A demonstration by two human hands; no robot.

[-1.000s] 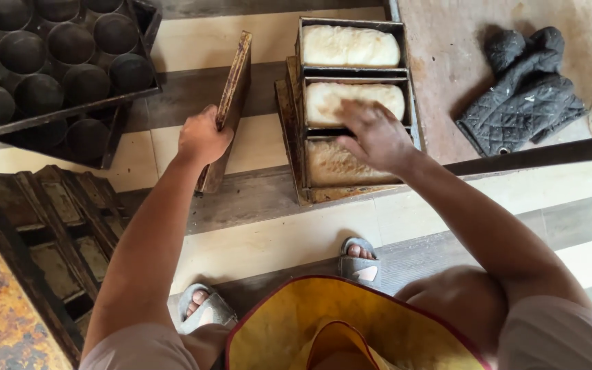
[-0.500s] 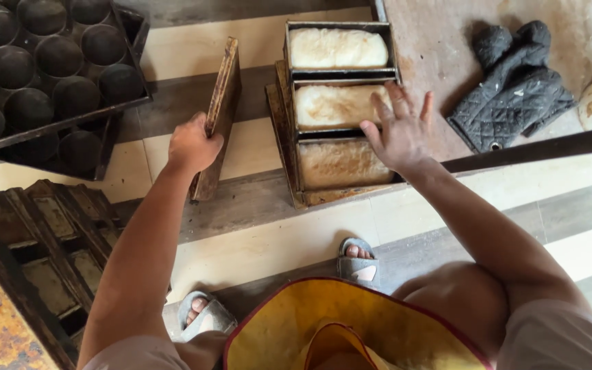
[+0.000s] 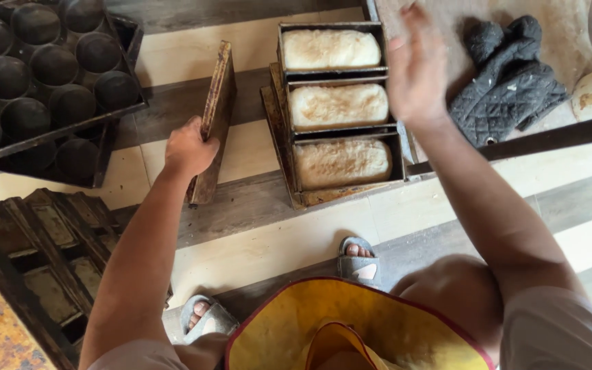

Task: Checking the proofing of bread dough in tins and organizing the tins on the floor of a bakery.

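Your left hand (image 3: 190, 147) is closed on the upper edge of a flat metal lid (image 3: 212, 123), holding it stood up on its long side on the striped floor (image 3: 173, 48), tilted a little and well clear of the bread. Your right hand (image 3: 416, 65) is open and holds nothing; it hangs in the air over the right end of the three-loaf tin (image 3: 289, 96), blurred with motion, just short of the dark quilted oven mitts (image 3: 508, 75) lying on the floor to the right.

The tin sits uncovered in front of your feet, with three pale baked loaves (image 3: 337, 104) showing in a row. As it looks, you are at the uncovering step: the lid is off and the loaves are still in the tin.

Next, the lid probably needs laying down somewhere out of the way, perhaps by the empty tins (image 3: 42, 260) at your left. The tin may be hot, so handling it likely calls for the mitts.
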